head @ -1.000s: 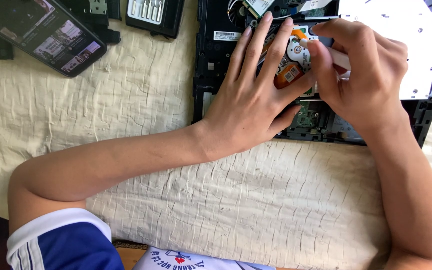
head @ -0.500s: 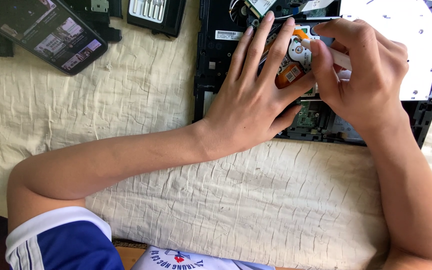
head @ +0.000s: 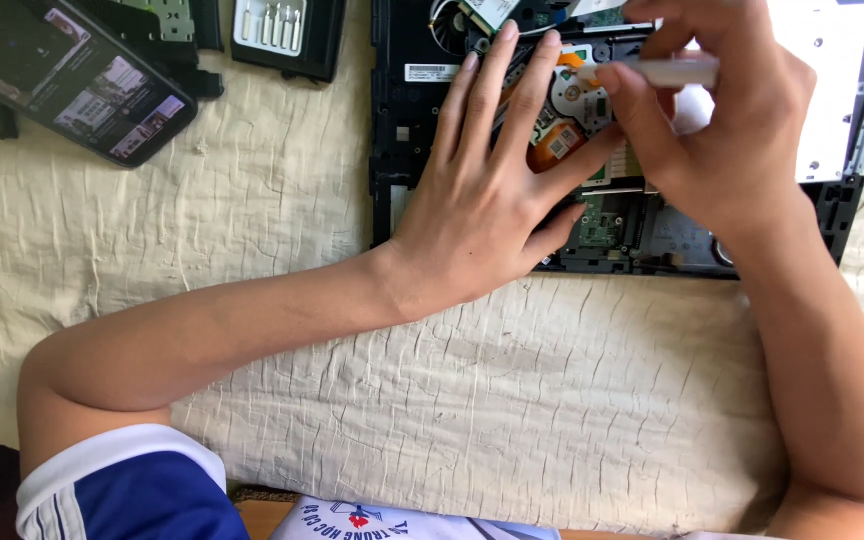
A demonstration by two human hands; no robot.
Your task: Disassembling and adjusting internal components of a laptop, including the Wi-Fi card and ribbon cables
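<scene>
Both hands unmoved since earlier, left hand (head: 487, 205) spread flat on opened black laptop chassis (head: 402, 130) at cream cloth's (head: 472, 400) far edge, right hand (head: 717, 130) pinching slim white tool (head: 667, 72), bare cloth along near edge

Opened black laptop chassis (head: 402, 130) lies flat on cloth; white screwdriver (head: 677, 72) held over it.

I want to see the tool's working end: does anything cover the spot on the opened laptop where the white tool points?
Partly. The left hand lies flat on the opened laptop, fingers beside the silver disc. The right hand grips the white tool; its thumb hides the tip.
</scene>
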